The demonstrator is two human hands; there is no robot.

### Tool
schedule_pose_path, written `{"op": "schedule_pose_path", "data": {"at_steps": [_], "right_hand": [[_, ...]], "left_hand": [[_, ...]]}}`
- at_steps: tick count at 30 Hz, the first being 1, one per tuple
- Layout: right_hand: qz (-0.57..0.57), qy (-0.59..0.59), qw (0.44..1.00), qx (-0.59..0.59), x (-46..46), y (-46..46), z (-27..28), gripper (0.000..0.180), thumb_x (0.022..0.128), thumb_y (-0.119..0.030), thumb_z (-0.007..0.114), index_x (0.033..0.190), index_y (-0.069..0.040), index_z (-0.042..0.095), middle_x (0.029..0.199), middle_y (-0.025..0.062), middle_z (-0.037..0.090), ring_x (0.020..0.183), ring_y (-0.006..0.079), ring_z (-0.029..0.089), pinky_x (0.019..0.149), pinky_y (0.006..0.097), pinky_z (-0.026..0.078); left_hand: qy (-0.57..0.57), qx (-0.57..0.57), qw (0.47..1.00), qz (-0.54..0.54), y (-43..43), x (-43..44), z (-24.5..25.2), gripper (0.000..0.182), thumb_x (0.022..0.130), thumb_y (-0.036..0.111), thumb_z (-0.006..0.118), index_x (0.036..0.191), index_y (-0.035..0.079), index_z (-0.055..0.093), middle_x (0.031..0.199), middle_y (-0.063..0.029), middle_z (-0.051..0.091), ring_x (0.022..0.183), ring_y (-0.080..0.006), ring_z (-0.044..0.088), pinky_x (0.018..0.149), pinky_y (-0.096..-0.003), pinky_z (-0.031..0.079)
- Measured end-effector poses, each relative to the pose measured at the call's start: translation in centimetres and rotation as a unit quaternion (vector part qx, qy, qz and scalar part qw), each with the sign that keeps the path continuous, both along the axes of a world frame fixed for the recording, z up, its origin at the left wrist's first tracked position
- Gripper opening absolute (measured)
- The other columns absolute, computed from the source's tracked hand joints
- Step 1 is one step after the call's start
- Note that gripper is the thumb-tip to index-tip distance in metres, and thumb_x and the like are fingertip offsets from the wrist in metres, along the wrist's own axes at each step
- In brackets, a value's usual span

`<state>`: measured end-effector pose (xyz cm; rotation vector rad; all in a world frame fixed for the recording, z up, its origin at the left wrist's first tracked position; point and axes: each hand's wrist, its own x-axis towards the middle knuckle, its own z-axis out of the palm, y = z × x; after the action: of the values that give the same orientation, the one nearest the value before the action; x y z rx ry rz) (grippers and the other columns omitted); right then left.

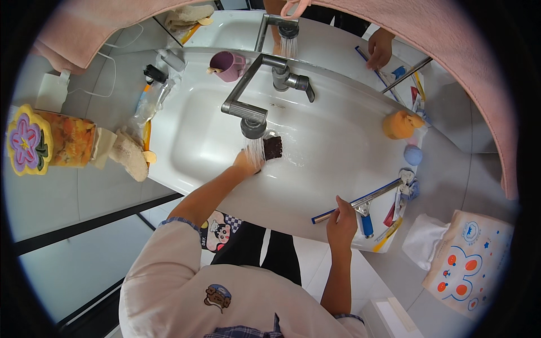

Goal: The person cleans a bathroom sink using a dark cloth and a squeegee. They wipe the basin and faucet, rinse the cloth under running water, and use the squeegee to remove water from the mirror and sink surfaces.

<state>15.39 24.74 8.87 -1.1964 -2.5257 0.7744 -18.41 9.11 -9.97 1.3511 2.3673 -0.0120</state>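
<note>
My left hand (248, 162) is low in the white washbasin (325, 139), under the running water of a dark grey swivel faucet (245, 110). It grips a dark brown pad or cloth (273, 148) with a bumpy edge; spray hides part of the fingers. Over the basin's front right rim, my right hand (342, 219) has its fingertips at the blade of a squeegee (372, 196) with a blue handle. Whether those fingers hold the blade or merely rest there is unclear. The squeegee lies across the right-hand corner of the basin top.
A pink cup (230, 66) stands on the back rim. On the right are an orange pump bottle (399, 125), a blue ball (413, 155) and a tissue pack (465, 262). A beige cloth (131, 154) and a dark-capped bottle (155, 74) sit left. Behind the faucet is a mirror (334, 55).
</note>
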Motion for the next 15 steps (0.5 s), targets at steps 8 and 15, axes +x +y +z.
{"op": "schedule_pose_path", "data": {"at_steps": [8,15], "right_hand": [[0.015,-0.008,1.000,-0.004,-0.3,0.0,-0.2,0.038,0.090,0.007,0.060,0.126,0.002,0.070,0.116,0.0207,0.072,0.106,0.0377,0.069,0.093,0.0448,0.056],[0.007,0.002,1.000,-0.007,-0.7,0.9,0.8,0.040,0.091,0.007,0.060,0.129,0.001,0.069,0.114,0.0207,0.072,0.102,0.0378,0.069,0.089,0.0445,0.056]], "left_hand": [[0.082,0.149,0.984,-0.043,3.5,1.1,-1.4,0.067,0.091,0.020,0.069,0.153,0.002,0.051,0.130,-0.0237,0.056,0.119,-0.0405,0.059,0.096,-0.0486,0.054],[0.066,0.136,0.988,-0.021,0.0,-0.1,-3.0,0.069,0.096,0.025,0.060,0.160,0.008,0.043,0.140,-0.0271,0.055,0.119,-0.0408,0.062,0.092,-0.0462,0.055]]}}
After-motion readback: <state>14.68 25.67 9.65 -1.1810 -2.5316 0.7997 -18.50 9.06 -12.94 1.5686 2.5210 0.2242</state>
